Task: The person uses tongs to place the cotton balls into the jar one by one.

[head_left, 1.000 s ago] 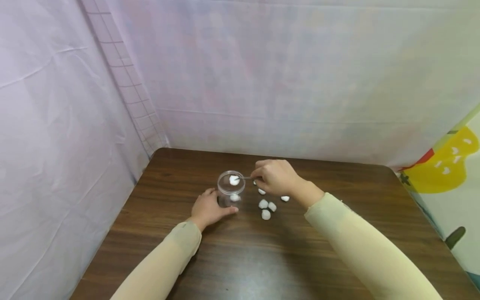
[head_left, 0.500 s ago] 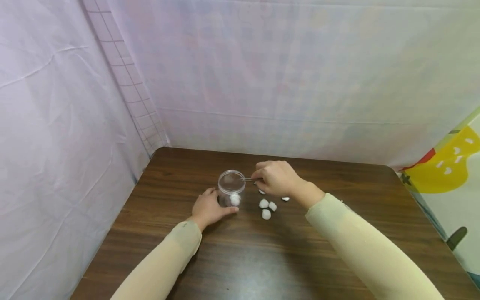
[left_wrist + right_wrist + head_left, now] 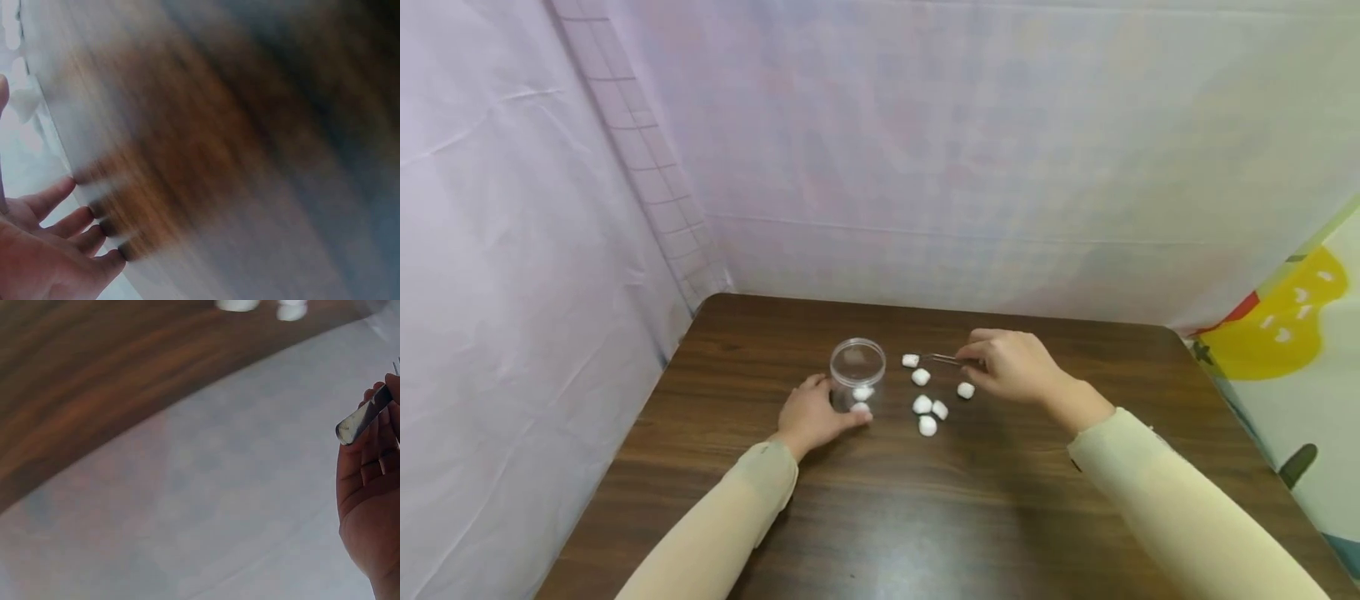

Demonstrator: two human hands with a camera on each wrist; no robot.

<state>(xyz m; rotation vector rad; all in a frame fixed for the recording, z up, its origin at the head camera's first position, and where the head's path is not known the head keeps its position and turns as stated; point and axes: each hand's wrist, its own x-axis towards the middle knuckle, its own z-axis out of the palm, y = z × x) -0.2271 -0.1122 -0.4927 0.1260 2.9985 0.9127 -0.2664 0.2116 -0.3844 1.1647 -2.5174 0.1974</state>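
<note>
My left hand (image 3: 816,414) holds a clear plastic jar (image 3: 837,392) from the left, thumb in front and fingers around its far side. The jar stands upright and uncovered, with a pair of white cotton balls (image 3: 862,392) inside. In the left wrist view, the fingers of that hand (image 3: 50,244) show at the lower left. My right hand (image 3: 1011,364) pinches metal tweezers (image 3: 942,359), their tips pointing left, right beside a cotton ball (image 3: 911,361) on the table. The blunt end of the tweezers (image 3: 362,419) sticks out of the hand in the right wrist view.
Several more cotton balls (image 3: 928,426) lie scattered on the brown wooden table (image 3: 880,517), right of the jar. Pale cloth (image 3: 940,167) hangs behind the table and along its left. A yellow printed shape (image 3: 1273,329) shows on the right side.
The cotton ball held over the jar dropped inside. My right hand drew the tweezers away to the right, to a cotton ball on the table. The left hand stayed at the jar.
</note>
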